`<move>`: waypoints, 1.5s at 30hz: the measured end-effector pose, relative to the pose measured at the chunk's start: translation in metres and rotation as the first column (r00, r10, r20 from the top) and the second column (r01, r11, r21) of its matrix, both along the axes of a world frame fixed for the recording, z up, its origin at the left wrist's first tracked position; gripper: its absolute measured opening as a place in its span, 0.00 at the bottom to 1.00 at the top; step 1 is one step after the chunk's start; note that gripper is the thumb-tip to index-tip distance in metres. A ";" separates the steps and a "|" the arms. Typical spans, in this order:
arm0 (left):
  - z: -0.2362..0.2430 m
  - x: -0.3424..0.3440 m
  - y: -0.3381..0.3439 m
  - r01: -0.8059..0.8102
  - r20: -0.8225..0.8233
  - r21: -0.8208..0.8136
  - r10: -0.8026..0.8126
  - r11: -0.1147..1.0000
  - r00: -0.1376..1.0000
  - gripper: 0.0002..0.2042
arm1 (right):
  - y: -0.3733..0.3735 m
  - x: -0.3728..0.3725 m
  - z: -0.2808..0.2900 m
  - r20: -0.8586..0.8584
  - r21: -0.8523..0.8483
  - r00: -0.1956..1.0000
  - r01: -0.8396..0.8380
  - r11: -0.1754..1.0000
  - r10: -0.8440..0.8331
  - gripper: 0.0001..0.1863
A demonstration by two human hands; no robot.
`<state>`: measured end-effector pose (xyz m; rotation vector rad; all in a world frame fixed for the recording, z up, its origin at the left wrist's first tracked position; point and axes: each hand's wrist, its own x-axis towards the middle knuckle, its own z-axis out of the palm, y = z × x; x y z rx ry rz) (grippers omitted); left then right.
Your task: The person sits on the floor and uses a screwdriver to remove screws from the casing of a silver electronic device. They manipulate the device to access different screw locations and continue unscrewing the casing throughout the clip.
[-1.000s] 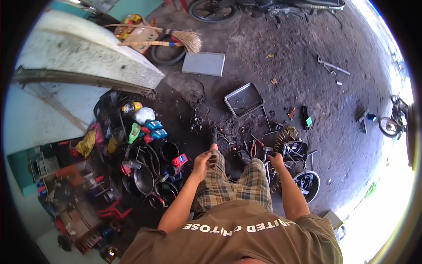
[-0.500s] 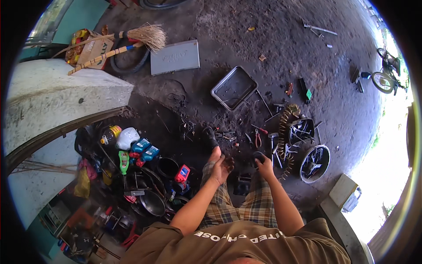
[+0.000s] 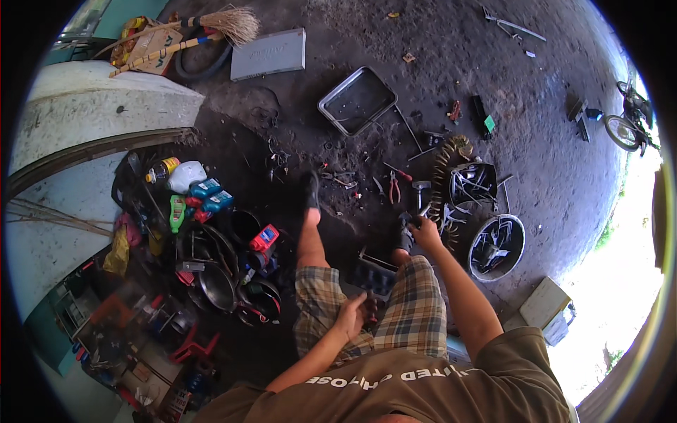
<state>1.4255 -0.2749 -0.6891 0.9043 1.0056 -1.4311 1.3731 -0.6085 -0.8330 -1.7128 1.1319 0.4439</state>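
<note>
Ground (image 3: 451, 49), dark and grimy, spreads across the far side and right. Brown shirt (image 3: 437, 386) bears white lettering; checked shorts (image 3: 416, 299) are spread wider than half a second ago. Grey case (image 3: 269, 55), far left, carries faint lettering. Dark box (image 3: 376, 275) sits between the shorts' legs. Left hand (image 3: 352, 315), since drawn nearer, has curled fingers; right hand (image 3: 427, 234) curls beside a shoe (image 3: 405, 227). Whether either grips anything, I cannot tell. Hammer (image 3: 421, 187) lies just beyond the right hand, pliers (image 3: 394, 190) at its left.
</note>
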 end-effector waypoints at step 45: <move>-0.225 0.116 -0.045 0.770 0.819 0.571 -0.258 0.284 -0.513 0.16 | -0.059 0.213 -0.344 0.518 -0.622 0.511 -0.325 0.712 0.686 0.18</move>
